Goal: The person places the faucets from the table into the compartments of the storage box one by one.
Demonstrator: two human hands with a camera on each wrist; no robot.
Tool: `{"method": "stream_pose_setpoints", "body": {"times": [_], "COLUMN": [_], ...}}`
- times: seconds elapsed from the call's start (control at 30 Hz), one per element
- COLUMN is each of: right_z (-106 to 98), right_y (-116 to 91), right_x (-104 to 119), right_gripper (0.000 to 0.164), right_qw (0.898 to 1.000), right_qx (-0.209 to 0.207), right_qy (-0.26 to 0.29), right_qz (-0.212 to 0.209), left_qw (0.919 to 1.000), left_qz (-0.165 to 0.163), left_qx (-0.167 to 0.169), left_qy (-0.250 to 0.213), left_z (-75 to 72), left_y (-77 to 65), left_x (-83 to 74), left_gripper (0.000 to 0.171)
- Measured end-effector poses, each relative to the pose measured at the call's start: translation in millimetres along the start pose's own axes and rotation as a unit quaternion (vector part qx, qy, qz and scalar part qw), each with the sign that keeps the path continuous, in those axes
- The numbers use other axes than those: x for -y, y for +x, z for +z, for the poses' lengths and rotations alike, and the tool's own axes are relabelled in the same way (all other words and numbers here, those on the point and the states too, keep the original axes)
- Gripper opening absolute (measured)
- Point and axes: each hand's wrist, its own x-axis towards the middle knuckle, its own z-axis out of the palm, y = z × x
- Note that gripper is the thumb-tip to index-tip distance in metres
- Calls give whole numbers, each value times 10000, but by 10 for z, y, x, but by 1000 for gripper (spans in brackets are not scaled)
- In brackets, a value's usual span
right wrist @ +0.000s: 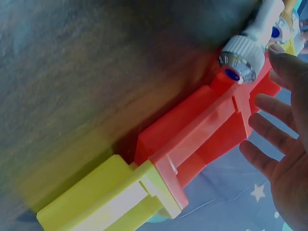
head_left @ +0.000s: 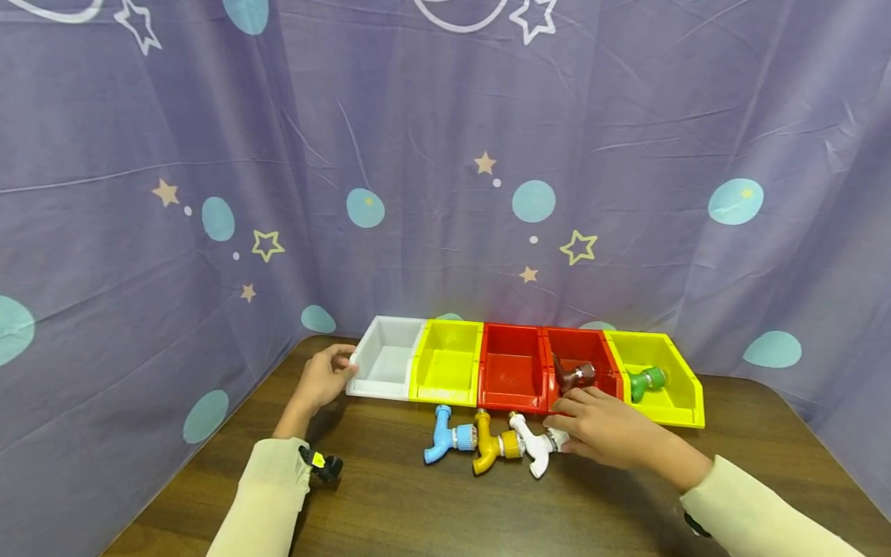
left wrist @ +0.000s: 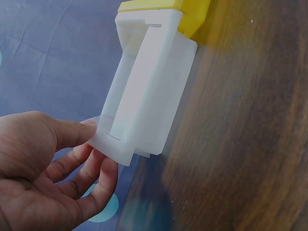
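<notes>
My left hand (head_left: 323,379) pinches the side rim of the white bin (left wrist: 159,91) at the left end of the row, thumb above and fingertips below. My right hand (head_left: 609,429) is over the white tap (head_left: 534,445), its fingers (right wrist: 269,130) spread and loosely bent. In the right wrist view the thumb is close to the tap's ribbed knob (right wrist: 243,50); whether it touches cannot be told. Left of the white tap lie a mustard-yellow tap (head_left: 490,445) and a light blue tap (head_left: 445,437) on the table.
Right of the white bin stand a yellow bin (head_left: 445,391), a red bin (head_left: 511,398), another red bin (head_left: 612,383) with a dark brown tap (head_left: 574,375), and a yellow bin (head_left: 685,414) with a green tap (head_left: 646,381). A patterned purple curtain (head_left: 431,263) hangs behind the wooden table (head_left: 431,518).
</notes>
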Motion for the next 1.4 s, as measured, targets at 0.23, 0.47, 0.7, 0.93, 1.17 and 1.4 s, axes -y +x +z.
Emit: {"method": "stream_pose_setpoints", "body": {"times": [0.23,0.47,0.7,0.93,1.17,1.4], "right_z": [19,60,128,144,181,194], "right_y": [33,72,97,100,97,118], "right_x": [111,200,245,259,274,285], "right_gripper": [47,48,47,41,35,33], "right_qw": [9997,9990,9987,9978,9970,9969], "right_qx": [220,321,216,269,348,403], "right_qy": [101,219,267,440,538,582], "right_qz": [-64,-229,-385,-414,-441,-339], "left_qw": [10000,10000,10000,10000,10000,10000], "left_qz": [-7,1,-18,16,15,-49], "left_qx": [-22,-16,27,-3,-14,-12], "left_qy": [-4,-26,-46,-25,-17,-48], "left_z": [5,-5,-11,-15,-9,-2], "left_y": [-4,-4,-10,-8,-2,2], "left_x": [9,4,3,3,-2,-2], "left_gripper": [38,38,39,38,38,39]}}
